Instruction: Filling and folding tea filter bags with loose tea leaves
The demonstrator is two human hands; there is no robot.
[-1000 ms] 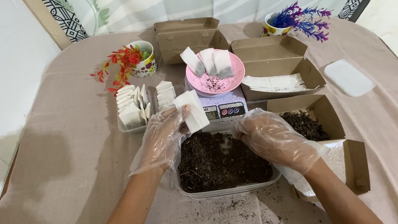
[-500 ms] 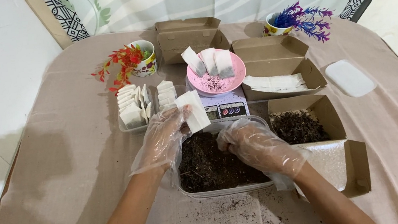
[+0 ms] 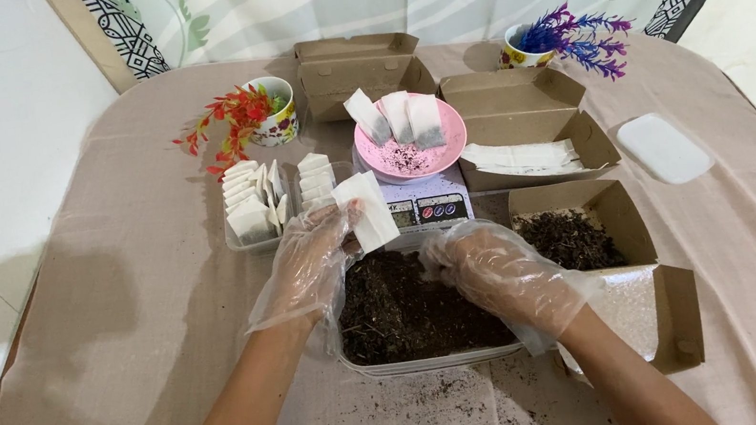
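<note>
Both of my hands wear thin clear plastic gloves. My left hand (image 3: 312, 259) holds a small white paper sachet (image 3: 366, 210) upright above the near left corner of a tray of dark loose material (image 3: 409, 310). My right hand (image 3: 490, 266) rests fingers-down in that dark material, curled as if pinching some; what is between the fingers is hidden. Just beyond the sachet stands a small scale (image 3: 425, 205) carrying a pink bowl (image 3: 401, 147) with three filled sachets leaning in it.
A clear tray of empty white sachets (image 3: 266, 197) sits left of the scale. Several brown cardboard boxes (image 3: 520, 118) stand behind and right, one holding dark material (image 3: 573, 237). Two flower cups (image 3: 274, 110) and a white lid (image 3: 663, 149) are further out. Crumbs lie on the beige cloth.
My right hand has slid left from the tray's right edge to its middle and curled into the dark material. The left hand has kept the sachet almost still.
</note>
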